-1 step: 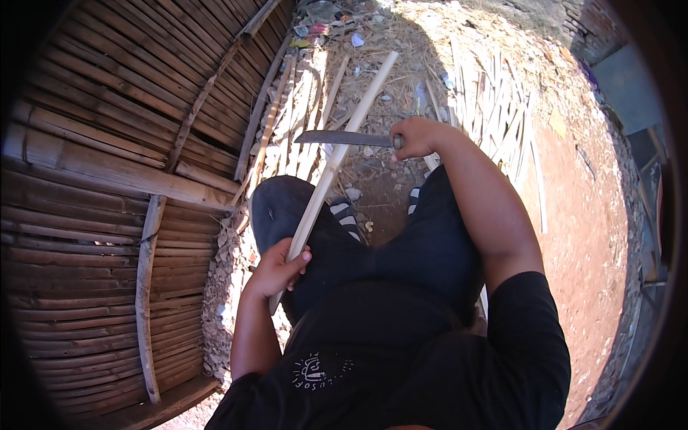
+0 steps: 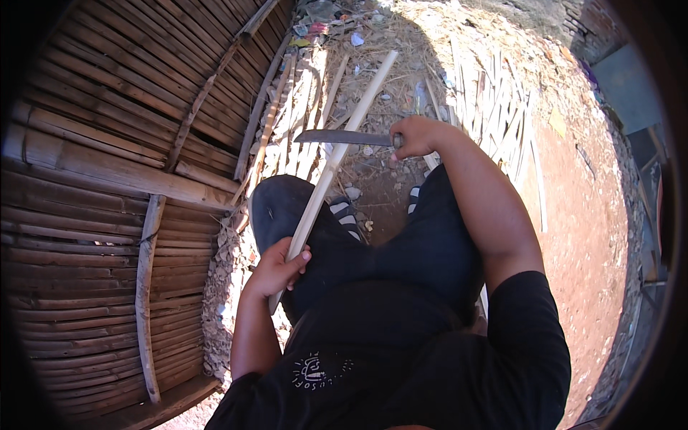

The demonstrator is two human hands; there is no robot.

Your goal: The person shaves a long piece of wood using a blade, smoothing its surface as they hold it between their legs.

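A long pale bamboo strip (image 2: 326, 179) slants from beside my left hip, over my left thigh, to the littered ground ahead. My left hand (image 2: 280, 266) is wrapped round its near part, thumb on top. In my right hand (image 2: 414, 137) is the handle of a machete (image 2: 340, 137), its long dark blade pointing left. The blade lies across the strip beyond my knees; whether its edge bites into the strip, I cannot tell. My fingers hide most of the handle.
A bamboo-slat wall (image 2: 79, 287) rises close on my left. Many thin split bamboo strips (image 2: 494, 115) lie on the ground ahead to the right, with more sticks (image 2: 308, 107) by the wall. Stones, straw and scraps litter the ground between. My sandalled feet (image 2: 346, 217) are beneath the strip.
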